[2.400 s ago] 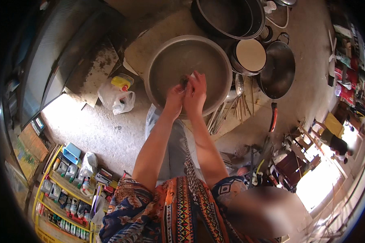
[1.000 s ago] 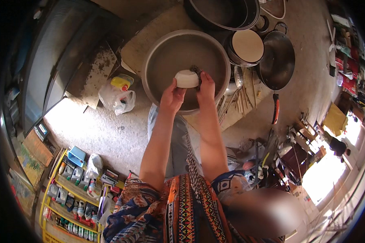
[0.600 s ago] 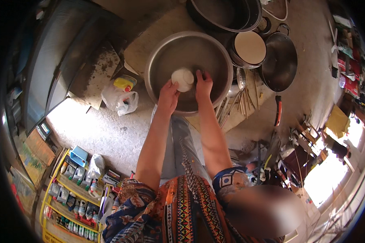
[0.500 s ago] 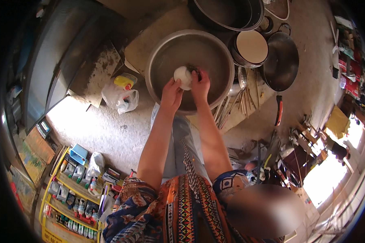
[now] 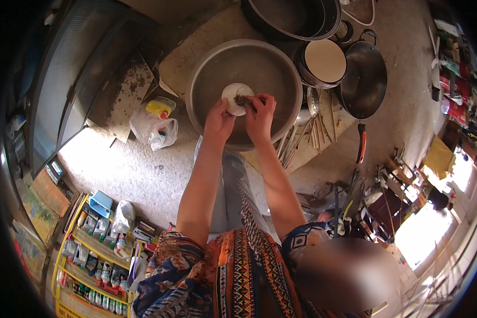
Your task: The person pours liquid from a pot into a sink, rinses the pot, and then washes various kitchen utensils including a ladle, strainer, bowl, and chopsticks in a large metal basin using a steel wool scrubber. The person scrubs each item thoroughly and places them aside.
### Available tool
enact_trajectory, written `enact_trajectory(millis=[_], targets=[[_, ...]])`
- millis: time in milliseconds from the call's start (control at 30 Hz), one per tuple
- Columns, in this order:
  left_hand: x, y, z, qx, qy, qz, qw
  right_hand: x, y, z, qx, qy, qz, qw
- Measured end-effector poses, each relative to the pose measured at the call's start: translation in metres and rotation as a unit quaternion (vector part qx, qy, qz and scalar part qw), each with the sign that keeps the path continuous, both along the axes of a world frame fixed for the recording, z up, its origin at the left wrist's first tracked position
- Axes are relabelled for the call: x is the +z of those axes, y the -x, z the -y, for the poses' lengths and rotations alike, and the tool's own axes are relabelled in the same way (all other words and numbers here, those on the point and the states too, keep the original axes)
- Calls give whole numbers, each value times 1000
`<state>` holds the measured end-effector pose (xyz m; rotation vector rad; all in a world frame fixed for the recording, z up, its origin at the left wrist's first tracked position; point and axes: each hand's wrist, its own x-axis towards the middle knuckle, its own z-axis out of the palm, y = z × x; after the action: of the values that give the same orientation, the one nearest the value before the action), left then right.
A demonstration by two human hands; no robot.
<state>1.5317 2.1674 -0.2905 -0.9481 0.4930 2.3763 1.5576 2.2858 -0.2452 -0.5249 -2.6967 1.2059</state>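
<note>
Over the wide metal basin (image 5: 192, 87), which holds cloudy water, I have a small round white dish (image 5: 231, 91). My left hand (image 5: 219, 122) grips the dish by its near left edge, fingers closed on it. In my right hand (image 5: 261, 114) is a dark, wiry scouring pad (image 5: 242, 100), pinched in the fingers and pressed against the face of the dish. Part of the pad is hidden by those fingers.
Right of the basin stand a cream-topped pot (image 5: 326, 61) and a wok (image 5: 363, 79), with chopsticks (image 5: 318, 130) nearby. A large dark pan (image 5: 297, 21) lies beyond. At left sits a plastic bag (image 5: 159, 132) with a yellow bottle (image 5: 159, 108); a yellow shelf rack (image 5: 90, 265) stands lower left.
The dish has shifted slightly left and now turns its round face upward. My right hand has moved from the rim, bringing the scouring pad over the dish's middle.
</note>
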Motion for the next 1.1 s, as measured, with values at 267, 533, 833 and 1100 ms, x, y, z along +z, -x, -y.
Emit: enact_trajectory(millis=[267,533,833,1100], targets=[[6,-16,1,-116,219,-101,963,-74,2,-18,-213,138,52,966],[6,-9,-8,-183,313,-148,920,-33,9,13,-157,312,5,937],[35,-1,-15,-230,166,-194,939,-37,21,-39,-248,445,162,845],[18,7,1,-395,495,-425,647,-37,11,-40,-239,290,52,925]])
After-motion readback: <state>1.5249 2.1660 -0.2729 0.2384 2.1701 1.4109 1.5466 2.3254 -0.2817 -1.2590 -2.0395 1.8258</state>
